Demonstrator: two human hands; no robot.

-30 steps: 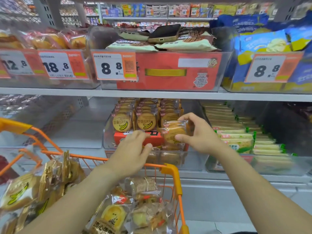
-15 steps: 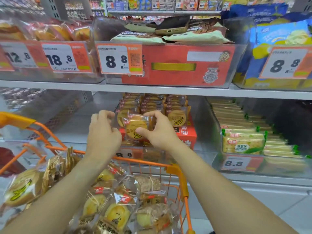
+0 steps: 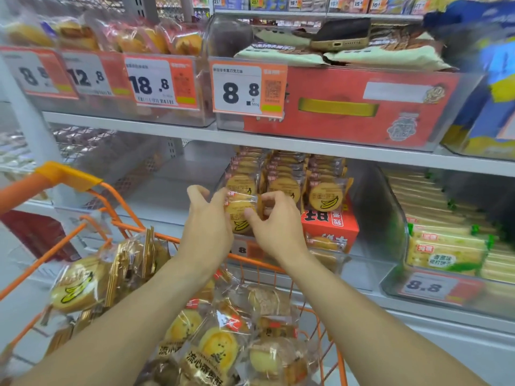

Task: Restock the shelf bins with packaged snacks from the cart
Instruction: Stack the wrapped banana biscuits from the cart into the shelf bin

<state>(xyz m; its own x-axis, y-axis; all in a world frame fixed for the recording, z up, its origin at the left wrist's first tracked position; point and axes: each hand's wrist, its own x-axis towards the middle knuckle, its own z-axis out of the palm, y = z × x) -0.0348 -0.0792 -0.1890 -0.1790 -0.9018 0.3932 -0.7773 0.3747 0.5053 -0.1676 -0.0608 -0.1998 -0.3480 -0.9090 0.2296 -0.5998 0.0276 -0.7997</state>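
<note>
Clear-wrapped round banana biscuit packet [image 3: 242, 215] is pinched upright between both hands, left hand [image 3: 207, 224] curled on its left edge, right hand [image 3: 274, 224] on its right, before the transparent shelf bin [image 3: 390, 218] above the orange wire cart [image 3: 69, 179].

Cart [image 3: 69, 181] before shelf, snack packets [image 3: 217, 344] in cart, phone [image 3: 341, 34] on upper bin [image 3: 348, 107]

Both arms outstretched; left grip [image 3: 207, 218] and right grip [image 3: 274, 221] pinching.
</note>
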